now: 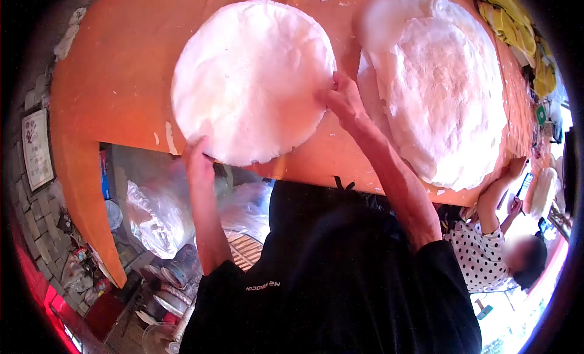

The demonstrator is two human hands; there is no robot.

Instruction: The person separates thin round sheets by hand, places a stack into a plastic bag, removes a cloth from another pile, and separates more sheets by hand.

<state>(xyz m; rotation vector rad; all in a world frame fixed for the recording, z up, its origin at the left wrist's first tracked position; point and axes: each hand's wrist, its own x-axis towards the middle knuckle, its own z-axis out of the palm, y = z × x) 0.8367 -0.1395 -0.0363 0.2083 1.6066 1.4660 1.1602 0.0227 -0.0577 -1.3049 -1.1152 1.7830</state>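
Table: the biggest thing in my head view, orange, with pale scraps stuck to its top.
Pile: white, layered, edges ragged and uneven; it sat on the table on the right-hand side.
Round sheet: on my left of the pile and apart from it, over the table, its near edge reaching the table's front edge. I could not tell whether it lay fully flat or was slightly raised.
Weight and feel: I judged it light for its breadth, thin, dry rather than slippery. It kept its round outline, so I took it as fairly stiff, though likely to crack or tear if bent hard.
Where to hold: the rim, I reckoned, at two well-parted places, to share the load and spare the middle.
Right hand: pinching the rim on the right side, thumb reaching in over the face, forefinger at the edge; the other fingers I could not make out.
Left hand: closed on the rim at the near left, nearly drawn together; I could not see the fingertips underneath.
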